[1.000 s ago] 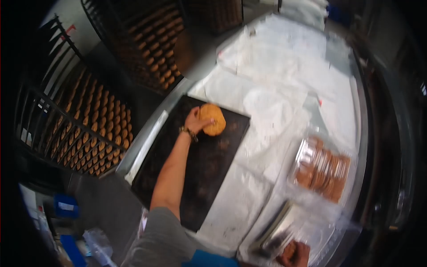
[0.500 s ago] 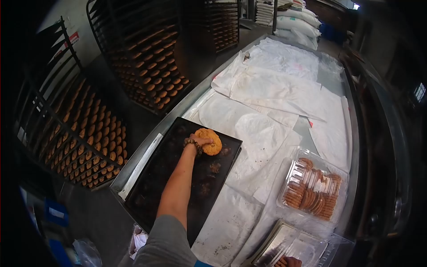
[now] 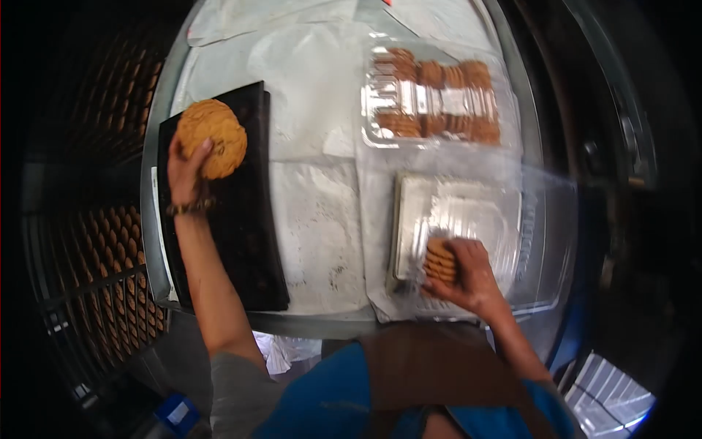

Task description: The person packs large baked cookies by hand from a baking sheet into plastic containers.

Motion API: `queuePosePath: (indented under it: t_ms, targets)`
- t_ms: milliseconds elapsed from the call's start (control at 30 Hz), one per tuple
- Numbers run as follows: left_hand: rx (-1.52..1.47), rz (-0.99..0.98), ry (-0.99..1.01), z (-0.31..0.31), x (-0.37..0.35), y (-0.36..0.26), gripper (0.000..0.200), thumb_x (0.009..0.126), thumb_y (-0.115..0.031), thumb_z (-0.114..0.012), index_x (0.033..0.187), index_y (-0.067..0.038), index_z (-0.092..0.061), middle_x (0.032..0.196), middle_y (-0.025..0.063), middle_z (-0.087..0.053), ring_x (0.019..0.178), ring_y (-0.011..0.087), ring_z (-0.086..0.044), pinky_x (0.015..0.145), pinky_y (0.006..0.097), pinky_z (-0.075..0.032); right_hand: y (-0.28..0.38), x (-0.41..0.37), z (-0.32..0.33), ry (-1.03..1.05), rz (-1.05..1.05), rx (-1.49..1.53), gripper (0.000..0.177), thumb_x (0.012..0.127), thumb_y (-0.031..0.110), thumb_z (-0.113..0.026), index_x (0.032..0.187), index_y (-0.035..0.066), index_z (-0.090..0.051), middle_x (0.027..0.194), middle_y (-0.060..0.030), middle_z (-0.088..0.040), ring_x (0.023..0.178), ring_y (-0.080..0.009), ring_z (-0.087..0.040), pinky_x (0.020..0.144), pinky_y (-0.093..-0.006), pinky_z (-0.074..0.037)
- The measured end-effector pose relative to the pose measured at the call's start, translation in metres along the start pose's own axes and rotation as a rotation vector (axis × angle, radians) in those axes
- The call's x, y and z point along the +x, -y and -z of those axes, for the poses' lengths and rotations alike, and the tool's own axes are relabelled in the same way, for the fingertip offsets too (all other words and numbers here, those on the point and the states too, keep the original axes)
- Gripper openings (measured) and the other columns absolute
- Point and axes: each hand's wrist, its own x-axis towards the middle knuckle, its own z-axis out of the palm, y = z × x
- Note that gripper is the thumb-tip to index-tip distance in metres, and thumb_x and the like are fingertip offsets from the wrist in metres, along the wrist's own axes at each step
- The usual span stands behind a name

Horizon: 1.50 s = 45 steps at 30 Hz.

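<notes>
We grip a large cookie (image 3: 223, 132) in our left hand (image 3: 186, 170) at 10 o'clock, over the dark tray (image 3: 245, 234); at 4 o'clock, our right hand (image 3: 470, 276) clasps stacked cookies (image 3: 440, 259) at the clear box (image 3: 479, 205).

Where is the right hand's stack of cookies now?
In the head view, the stack of cookies is right of centre, in the right hand, at the open container, nearer the person than the filled container.

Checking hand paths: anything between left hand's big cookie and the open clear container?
Nothing visible en route from the big cookie, just dark tray and white sheeting; at the open clear container, the right hand and cookie stack cover part of its near side.
</notes>
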Motion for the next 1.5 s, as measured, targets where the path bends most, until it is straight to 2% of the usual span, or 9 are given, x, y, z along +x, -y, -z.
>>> queuePosePath:
  t_ms: [200,267,400,500,867,1033,1233,1367,1500]
  targets:
    - [0.012,-0.2,0.373,-0.128,-0.175,-0.1,0.11,0.066,-0.014,-0.095,0.156,-0.001,-0.033,0.149,0.0186,-0.049,0.135,0.0314,-0.054,0.112,0.0448,-0.049,-0.031,-0.009,0.002,0.066,-0.075,0.311,0.074,0.086,0.045,-0.083,0.135,-0.003,-0.055,0.121,-0.0248,-0.062,0.113,-0.0403,-0.058,0.102,-0.0476,-0.047]
    - [0.441,-0.45,0.547,-0.158,-0.2,-0.105,0.11,0.064,-0.015,-0.096,0.155,-0.004,-0.035,0.149,0.0182,-0.048,0.134,0.0304,-0.053,0.113,0.0429,-0.047,-0.042,-0.009,-0.001,0.087,-0.104,0.417,0.068,0.094,0.041,-0.075,0.14,-0.004,-0.051,0.125,-0.0244,-0.062,0.116,-0.0346,-0.061,0.101,-0.0441,-0.049]
    - [0.488,-0.655,0.827,-0.241,-0.217,-0.096,0.104,0.063,-0.009,-0.093,0.153,-0.006,-0.04,0.142,0.0167,-0.051,0.131,0.0306,-0.054,0.11,0.04,-0.047,-0.049,-0.003,0.011,0.139,-0.253,0.784,0.055,0.101,0.023,-0.064,0.144,-0.004,-0.046,0.128,-0.0184,-0.063,0.121,-0.0238,-0.06,0.101,-0.0361,-0.05]
    - [0.502,-0.65,0.873,-0.28,-0.22,-0.072,0.099,0.064,-0.008,-0.091,0.15,-0.006,-0.041,0.138,0.017,-0.052,0.129,0.0351,-0.054,0.111,0.0417,-0.046,-0.053,-0.001,0.015,0.024,-0.27,1.119,0.07,0.088,0.002,-0.058,0.153,0.0,-0.033,0.136,-0.019,-0.059,0.122,-0.0255,-0.059,0.107,-0.0364,-0.045]
    - [0.625,-0.469,0.922,-0.304,-0.24,-0.008,0.093,0.067,-0.008,-0.089,0.146,-0.005,-0.041,0.132,0.0186,-0.052,0.125,0.0387,-0.053,0.109,0.0432,-0.047,-0.055,0.001,0.016,-0.098,-0.432,1.294,0.103,0.071,-0.01,-0.064,0.162,-0.001,-0.015,0.138,-0.0195,-0.054,0.127,-0.0287,-0.055,0.109,-0.0388,-0.045]
    - [0.853,-0.325,1.075,-0.3,-0.24,-0.01,0.093,0.066,-0.018,-0.094,0.143,-0.002,-0.044,0.134,0.02,-0.053,0.121,0.0411,-0.057,0.105,0.0448,-0.049,-0.069,0.0,0.01,-0.078,-0.45,1.326,0.095,0.076,0.001,-0.065,0.159,-0.003,-0.021,0.143,-0.0209,-0.051,0.13,-0.0296,-0.054,0.109,-0.0384,-0.044]
    - [1.072,-0.419,1.133,-0.298,-0.239,-0.019,0.096,0.069,-0.047,-0.091,0.141,0.001,-0.047,0.132,0.0213,-0.058,0.123,0.0405,-0.057,0.111,0.0481,-0.044,-0.066,0.002,0.01,-0.068,-0.562,1.213,0.087,0.097,0.055,-0.061,0.155,-0.004,-0.033,0.148,-0.0226,-0.048,0.136,-0.031,-0.046,0.114,-0.0389,-0.035]
    - [1.043,-0.575,1.049,-0.287,-0.249,-0.007,0.105,0.073,-0.064,-0.081,0.145,0.005,-0.045,0.135,0.0231,-0.058,0.128,0.0399,-0.055,0.119,0.0498,-0.035,-0.057,0.014,0.006,-0.115,-0.576,1.126,0.066,0.106,0.05,-0.05,0.143,-0.004,-0.049,0.134,-0.0215,-0.059,0.124,-0.0284,-0.055,0.108,-0.0365,-0.042]
    - [1.123,-0.667,0.964,-0.282,-0.253,0.001,0.106,0.084,-0.073,-0.064,0.151,0.006,-0.04,0.138,0.0242,-0.056,0.134,0.0374,-0.051,0.125,0.0505,-0.026,-0.051,0.027,0.004,-0.109,-0.604,1.153,0.067,0.106,0.05,-0.051,0.144,-0.004,-0.048,0.132,-0.0221,-0.061,0.12,-0.0271,-0.059,0.103,-0.0356,-0.048]
